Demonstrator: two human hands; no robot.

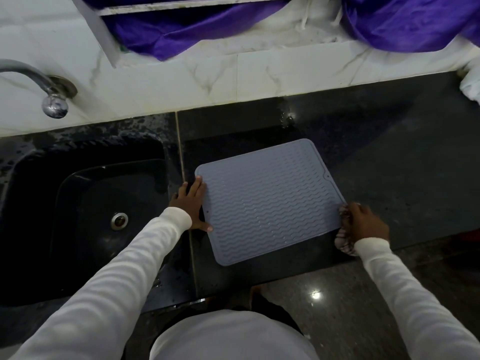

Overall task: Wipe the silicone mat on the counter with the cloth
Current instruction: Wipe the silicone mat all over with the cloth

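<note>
1. Right hand [365, 220]: fingers curled tight around a bunched cloth [345, 244], pale with dark stripes. Cloth shows above and below the fist, pressed at the right edge of the mat, near its lower right corner.
2. Left hand [191, 203]: fingers [198, 184] spread and flat, nothing gripped. Palm lies on the counter just beside the mat's left edge; fingertips and thumb tip overlap that edge.
3. Silicone mat [270, 201]: grey, rectangular, rounded corners, wavy ridges across the whole face. Lies flat on the counter, turned slightly so its far right corner sits highest in the head view. Small notch with a hole on the right edge.
4. Counter [389, 157]: dark polished stone, damp patches and a light glare near the wall. Mat sits toward its front edge, between the two hands.
5. Sink [85, 211]: black basin, set in the counter just left of the mat, metal drain in the bottom, water droplets on the rim.
6. Tap [49, 97]: chrome, mounted on the pale marble-look wall above the sink.
7. Purple fabric [202, 32]: draped over the ledge behind the counter, mixed with white cloth.
8. Both forearms in white long sleeves [124, 261].
</note>
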